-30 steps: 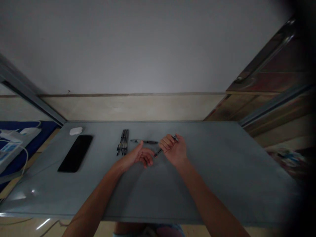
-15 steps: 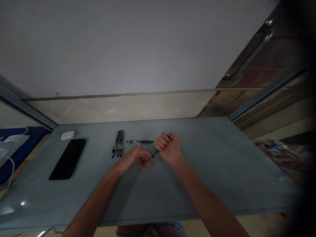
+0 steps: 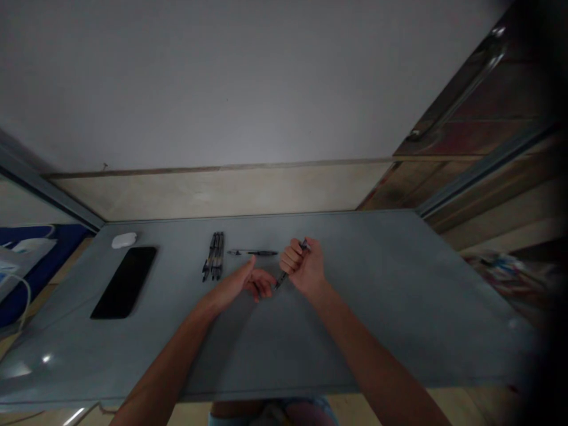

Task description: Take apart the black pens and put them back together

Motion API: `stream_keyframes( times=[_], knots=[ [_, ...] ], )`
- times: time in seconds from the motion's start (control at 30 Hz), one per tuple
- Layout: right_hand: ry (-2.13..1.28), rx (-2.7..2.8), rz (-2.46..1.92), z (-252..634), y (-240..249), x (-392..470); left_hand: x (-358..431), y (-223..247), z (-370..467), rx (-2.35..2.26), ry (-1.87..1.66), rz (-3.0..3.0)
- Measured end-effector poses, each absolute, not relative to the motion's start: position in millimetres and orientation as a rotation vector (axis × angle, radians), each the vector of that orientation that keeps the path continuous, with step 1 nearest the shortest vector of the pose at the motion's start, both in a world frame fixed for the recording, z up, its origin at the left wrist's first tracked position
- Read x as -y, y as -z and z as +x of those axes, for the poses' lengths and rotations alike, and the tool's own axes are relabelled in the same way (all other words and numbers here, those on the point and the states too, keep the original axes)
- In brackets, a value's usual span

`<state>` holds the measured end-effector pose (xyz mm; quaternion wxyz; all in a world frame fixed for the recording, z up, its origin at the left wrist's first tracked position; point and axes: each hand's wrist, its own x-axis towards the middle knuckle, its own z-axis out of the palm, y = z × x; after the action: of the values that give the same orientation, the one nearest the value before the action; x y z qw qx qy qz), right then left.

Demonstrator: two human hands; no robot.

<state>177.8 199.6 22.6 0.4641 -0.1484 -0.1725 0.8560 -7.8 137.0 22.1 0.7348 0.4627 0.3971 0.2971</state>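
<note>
A dark pen (image 3: pixel 280 280) slants out from the bottom of my right hand (image 3: pixel 302 264), whose fingers are wrapped round it. Its upper end shows by the thumb; the middle is hidden in the fist. My left hand (image 3: pixel 258 282) is beside the pen's lower end, thumb raised and fingers loosely apart. Whether a fingertip touches the pen I cannot tell. Just beyond my hands, another pen (image 3: pixel 254 252) with a clear and black barrel lies crosswise on the table. Left of that, several black pens (image 3: pixel 213 256) lie side by side, pointing away from me.
On the left of the grey table (image 3: pixel 381 296) lie a black phone (image 3: pixel 124 283) and a white earbud case (image 3: pixel 124 240). A pale wall panel (image 3: pixel 248 89) rises behind. Metal posts (image 3: pixel 483 174) frame the table's far corners.
The pen's lower part in my right hand now looks thicker and darker below the fist. Both hands stay almost in place; the whole view has shifted slightly.
</note>
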Motion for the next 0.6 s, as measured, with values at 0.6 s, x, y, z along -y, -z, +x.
stream_keyframes(
  times=[0.6],
  knots=[
    [-2.140,0.426,-0.350,174.2,-26.8,-193.8,-131.0,-29.4,-3.2,-0.969,-0.714,1.100]
  ],
)
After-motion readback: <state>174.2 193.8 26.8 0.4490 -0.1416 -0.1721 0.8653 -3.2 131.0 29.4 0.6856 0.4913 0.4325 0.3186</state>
